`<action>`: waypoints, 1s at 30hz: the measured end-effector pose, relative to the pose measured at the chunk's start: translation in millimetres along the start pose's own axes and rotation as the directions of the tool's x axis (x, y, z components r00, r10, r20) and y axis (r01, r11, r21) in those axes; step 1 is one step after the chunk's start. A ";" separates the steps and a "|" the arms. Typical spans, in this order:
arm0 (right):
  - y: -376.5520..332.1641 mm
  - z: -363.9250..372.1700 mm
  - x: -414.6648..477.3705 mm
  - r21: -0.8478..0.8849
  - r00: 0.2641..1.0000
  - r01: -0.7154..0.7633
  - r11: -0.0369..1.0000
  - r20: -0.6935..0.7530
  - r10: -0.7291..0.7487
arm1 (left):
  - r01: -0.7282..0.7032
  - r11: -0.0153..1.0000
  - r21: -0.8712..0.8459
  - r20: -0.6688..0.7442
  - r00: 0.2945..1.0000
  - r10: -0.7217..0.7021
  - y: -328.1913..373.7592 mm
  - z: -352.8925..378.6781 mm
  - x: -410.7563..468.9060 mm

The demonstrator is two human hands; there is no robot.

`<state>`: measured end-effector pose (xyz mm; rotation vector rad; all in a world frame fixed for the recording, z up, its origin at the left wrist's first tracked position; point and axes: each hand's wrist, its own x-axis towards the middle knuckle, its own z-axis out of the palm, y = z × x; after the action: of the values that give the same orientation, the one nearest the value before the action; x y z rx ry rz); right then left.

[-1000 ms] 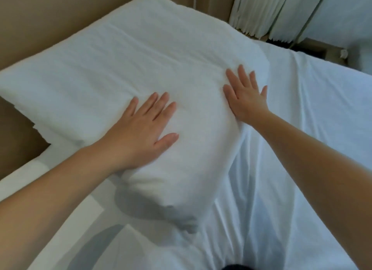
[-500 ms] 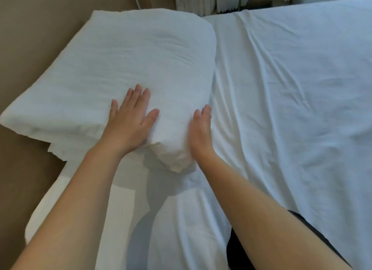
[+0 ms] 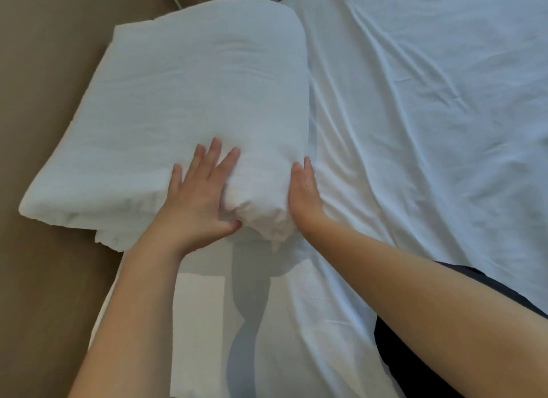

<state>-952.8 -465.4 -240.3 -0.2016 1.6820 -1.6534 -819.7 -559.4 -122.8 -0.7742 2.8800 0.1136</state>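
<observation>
Both flat, straight-fingered hands, left hand [image 3: 197, 203] and right hand [image 3: 304, 194], press the pillow [image 3: 184, 101]; rumpled sheet [image 3: 430, 115] lies right of the pillow, brown headboard [image 3: 44, 71] left.

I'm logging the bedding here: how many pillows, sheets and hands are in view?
White pillow: 1
White bed sheet: 1
Hands: 2, the left hand and the right hand
Total: 4

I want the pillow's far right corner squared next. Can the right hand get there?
Probably yes. The right hand touches the pillow at its near right side, and only bare sheet lies beside that edge up to the far corner. It may take a forward lean.
</observation>
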 end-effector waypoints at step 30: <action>-8.0 -3.8 -8.0 0.033 0.997 -0.044 0.998 0.072 0.041 | 0.070 0.989 -0.127 -0.730 0.668 -0.141 42.6 41.7 -31.7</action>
<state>-952.5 -458.8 -230.3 -0.2040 1.5925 -1.6240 -808.6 -502.3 -157.1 -1.2486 3.5912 -0.1274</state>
